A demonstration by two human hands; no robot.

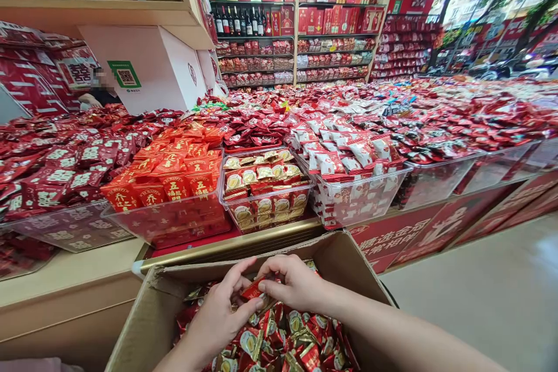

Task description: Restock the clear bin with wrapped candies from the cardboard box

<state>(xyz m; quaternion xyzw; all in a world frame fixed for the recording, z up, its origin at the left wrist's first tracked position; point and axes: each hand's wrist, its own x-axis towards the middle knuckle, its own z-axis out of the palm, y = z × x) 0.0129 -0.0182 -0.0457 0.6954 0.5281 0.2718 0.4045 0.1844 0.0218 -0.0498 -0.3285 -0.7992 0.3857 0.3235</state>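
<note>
Candy [253, 289] in a shiny red wrapper is sitting between the two hands, just below the middle of the frame, above the open cardboard box [134, 317]. The left hand [218, 309] is coming in from the lower left, its thumb and index finger curving around the packet's near side and appearing to steady it lightly. The right hand [294, 286] is reaching in from the lower right, thumb and bent forefinger pinching the wrapper; its other fingers are curling in behind, and how far they are touching the packet I cannot tell. Beneath, loose packets [251, 342] in red and gold are filling the bottom of the box, tilting every way, while similar ones are standing in neater rows in the clear tub [267, 195] at the centre. Judging by its look, the held packet is weighing next to nothing, its thin film probably crinkling and giving easily, a little slippery on the glossy faces. Whatever is lying inside is likely firmer than the film, though hard squeezing could be risking a crushed filling or a split seam. Flat crimped ends are offering the surest pinch, with a second fingertip supporting the plump middle from below.
</note>
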